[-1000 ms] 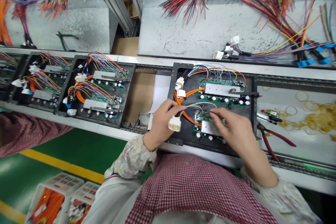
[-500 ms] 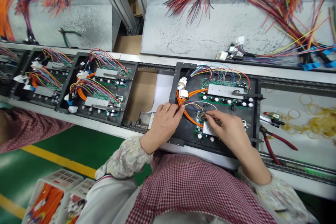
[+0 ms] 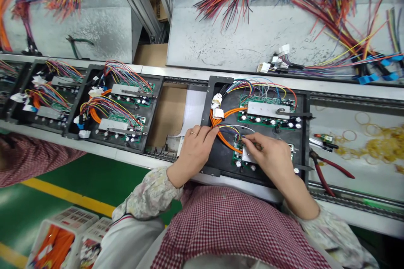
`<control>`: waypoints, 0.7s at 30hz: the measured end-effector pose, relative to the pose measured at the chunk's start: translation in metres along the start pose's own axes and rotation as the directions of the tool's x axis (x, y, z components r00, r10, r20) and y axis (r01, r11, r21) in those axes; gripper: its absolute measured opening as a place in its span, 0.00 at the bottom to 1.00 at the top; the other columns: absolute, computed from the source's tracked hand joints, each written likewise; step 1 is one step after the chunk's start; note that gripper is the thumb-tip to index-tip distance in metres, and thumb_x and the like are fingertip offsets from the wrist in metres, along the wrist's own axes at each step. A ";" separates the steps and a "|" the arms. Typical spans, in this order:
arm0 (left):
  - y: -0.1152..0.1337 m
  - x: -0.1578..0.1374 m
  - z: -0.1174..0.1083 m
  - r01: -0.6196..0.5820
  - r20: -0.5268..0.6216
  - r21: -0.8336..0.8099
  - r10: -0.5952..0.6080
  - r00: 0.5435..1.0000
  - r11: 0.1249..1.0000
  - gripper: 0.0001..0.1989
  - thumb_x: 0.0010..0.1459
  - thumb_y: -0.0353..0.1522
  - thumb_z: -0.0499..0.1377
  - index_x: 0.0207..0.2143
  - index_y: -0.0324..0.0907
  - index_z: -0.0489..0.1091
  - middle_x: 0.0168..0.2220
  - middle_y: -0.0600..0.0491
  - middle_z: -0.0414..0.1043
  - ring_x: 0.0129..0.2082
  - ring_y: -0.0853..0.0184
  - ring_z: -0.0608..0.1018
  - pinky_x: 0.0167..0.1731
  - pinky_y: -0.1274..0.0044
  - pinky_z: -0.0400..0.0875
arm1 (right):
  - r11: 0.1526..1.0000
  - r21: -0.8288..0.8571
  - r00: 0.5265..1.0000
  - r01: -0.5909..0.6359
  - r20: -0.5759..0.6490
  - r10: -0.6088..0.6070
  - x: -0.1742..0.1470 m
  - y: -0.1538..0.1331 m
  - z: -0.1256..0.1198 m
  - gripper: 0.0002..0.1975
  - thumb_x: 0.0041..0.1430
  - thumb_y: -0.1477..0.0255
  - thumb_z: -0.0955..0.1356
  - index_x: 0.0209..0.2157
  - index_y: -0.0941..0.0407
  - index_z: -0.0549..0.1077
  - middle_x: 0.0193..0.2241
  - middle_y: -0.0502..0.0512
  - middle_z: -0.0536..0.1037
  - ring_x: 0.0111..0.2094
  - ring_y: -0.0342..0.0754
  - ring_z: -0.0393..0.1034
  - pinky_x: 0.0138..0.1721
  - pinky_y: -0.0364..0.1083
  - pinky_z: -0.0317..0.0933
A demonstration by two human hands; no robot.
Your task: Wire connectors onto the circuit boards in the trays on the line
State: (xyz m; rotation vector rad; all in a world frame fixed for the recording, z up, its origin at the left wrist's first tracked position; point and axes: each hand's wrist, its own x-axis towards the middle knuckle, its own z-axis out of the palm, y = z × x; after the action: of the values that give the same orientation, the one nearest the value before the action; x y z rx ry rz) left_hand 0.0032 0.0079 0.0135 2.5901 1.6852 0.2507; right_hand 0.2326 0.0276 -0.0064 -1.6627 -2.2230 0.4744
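A black tray [image 3: 221, 155] in front of me carries two green circuit boards with silver heat sinks. My left hand [image 3: 197, 147], with a ring on it, is at the tray's left edge, its fingers closed round a thin bundle of coloured wires [image 3: 229, 127]. My right hand [image 3: 268, 151] bends over the lower circuit board [image 3: 237, 162] and pinches a thin wire end at the board's upper left; the fingertips partly hide it. Many coloured wires arch into the upper circuit board [image 3: 244, 101]. Orange cables [image 3: 224, 138] and white connectors [image 3: 217, 113] lie at the tray's left.
Red-handled pliers [image 3: 325, 174] and yellow rubber bands [image 3: 378, 145] lie to the right. More wired trays [image 3: 154, 122] stand on the line at left, with a co-worker's sleeve [image 3: 41, 157] beside them. Wire bundles [image 3: 227, 0] lie on the metal shelf behind. Baskets [image 3: 72, 235] stand on the floor.
My right hand has shifted slightly left over the lower board, its fingertips nearer the board's upper left corner. My left hand keeps its hold on the wires. The view has moved slightly.
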 end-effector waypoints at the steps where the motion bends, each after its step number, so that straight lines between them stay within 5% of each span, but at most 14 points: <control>1: 0.000 0.000 0.000 0.003 -0.002 -0.006 -0.003 1.000 1.000 0.18 0.65 0.26 0.53 0.57 0.36 0.65 0.45 0.43 0.73 0.41 0.56 0.72 0.39 0.66 0.69 | 1.000 0.006 1.000 0.017 0.011 -0.017 0.000 0.000 0.000 0.18 0.67 0.60 0.62 0.35 0.53 0.79 0.25 0.52 0.80 0.26 0.47 0.73 0.25 0.44 0.53; 6: -0.001 -0.001 0.000 0.009 -0.014 -0.030 -0.010 1.000 1.000 0.18 0.64 0.26 0.54 0.56 0.37 0.66 0.46 0.43 0.73 0.42 0.56 0.73 0.40 0.66 0.70 | 0.996 -0.020 0.993 0.085 0.086 -0.083 0.003 -0.004 -0.004 0.16 0.67 0.61 0.62 0.37 0.52 0.80 0.26 0.52 0.80 0.28 0.49 0.75 0.25 0.45 0.55; 11: -0.008 -0.005 0.002 -0.002 -0.108 -0.025 0.000 0.994 1.000 0.22 0.64 0.25 0.53 0.59 0.40 0.62 0.52 0.38 0.69 0.46 0.55 0.75 0.43 0.64 0.73 | 0.999 0.013 0.999 0.036 0.028 -0.036 0.001 -0.002 -0.040 0.16 0.67 0.59 0.64 0.41 0.52 0.79 0.33 0.54 0.83 0.31 0.49 0.78 0.30 0.45 0.64; 17: -0.032 -0.004 0.004 -0.091 -0.202 0.061 0.101 0.974 0.994 0.31 0.64 0.26 0.53 0.68 0.47 0.51 0.52 0.37 0.70 0.37 0.57 0.79 0.33 0.69 0.75 | 0.979 -0.179 0.985 -0.099 -0.156 0.072 0.015 0.064 -0.096 0.17 0.67 0.59 0.62 0.42 0.52 0.79 0.34 0.54 0.83 0.32 0.49 0.77 0.32 0.46 0.64; 21: -0.044 0.000 0.006 -0.138 -0.300 0.003 0.133 0.944 0.990 0.36 0.65 0.32 0.55 0.71 0.53 0.43 0.54 0.41 0.70 0.41 0.57 0.80 0.36 0.69 0.76 | 0.924 -0.302 0.968 -0.235 -0.155 0.196 0.063 0.109 -0.115 0.16 0.68 0.63 0.62 0.45 0.54 0.78 0.36 0.56 0.82 0.35 0.50 0.77 0.34 0.47 0.63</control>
State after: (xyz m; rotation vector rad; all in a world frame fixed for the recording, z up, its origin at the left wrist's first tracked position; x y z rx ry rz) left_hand -0.0357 0.0261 0.0019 2.7730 1.5711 0.6951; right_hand 0.3602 0.1251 0.0515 -2.0536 -2.1215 0.0574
